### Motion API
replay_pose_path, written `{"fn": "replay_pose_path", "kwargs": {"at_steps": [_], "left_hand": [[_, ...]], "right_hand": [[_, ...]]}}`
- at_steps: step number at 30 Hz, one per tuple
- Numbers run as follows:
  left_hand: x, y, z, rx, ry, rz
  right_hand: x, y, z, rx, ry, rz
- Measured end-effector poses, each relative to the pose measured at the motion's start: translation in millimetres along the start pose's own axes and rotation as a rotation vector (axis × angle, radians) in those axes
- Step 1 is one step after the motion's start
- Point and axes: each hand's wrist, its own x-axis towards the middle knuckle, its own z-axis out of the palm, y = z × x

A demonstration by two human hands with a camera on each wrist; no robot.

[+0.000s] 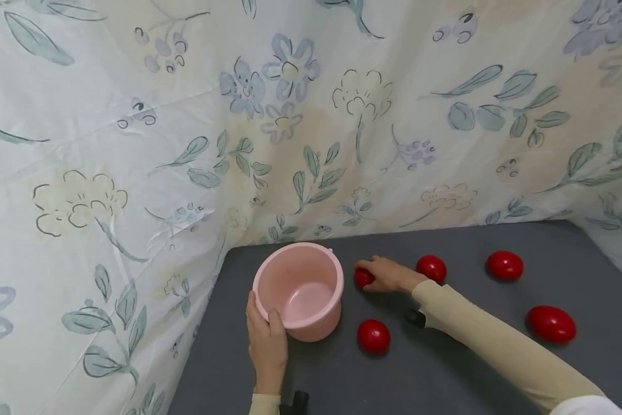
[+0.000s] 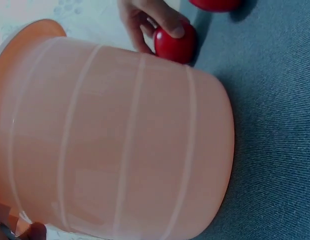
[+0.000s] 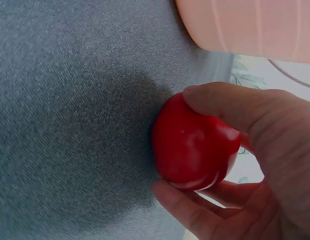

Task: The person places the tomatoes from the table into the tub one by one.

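Note:
A pink plastic bucket stands upright on the dark grey table, and nothing shows inside it. My left hand grips its rim on the near left side, thumb over the edge and fingers along the outer wall. Just right of the bucket, my right hand holds a shiny red tomato between thumb and fingers. That tomato sits at the table surface, partly covered by the hand in the head view. Close to the bucket's near right side lies another red tomato.
More red tomatoes lie to the right: one behind the right wrist, one farther back, one nearer the right edge. Something red peeks from under the right forearm. A floral curtain hangs behind and left of the grey table.

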Motion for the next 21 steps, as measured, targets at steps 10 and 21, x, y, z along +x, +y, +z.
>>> {"fn": "replay_pose_path", "kwargs": {"at_steps": [10, 21], "left_hand": [[0.8, 1.1, -3.8, 0.057, -0.036, 0.034], [2.7, -0.5, -5.9, 0.056, -0.045, 0.028]], "right_hand": [[-11.2, 4, -20, 0.112, 0.016, -0.056], [-31.0, -27, -104, 0.095, 0.065, -0.081]]}}
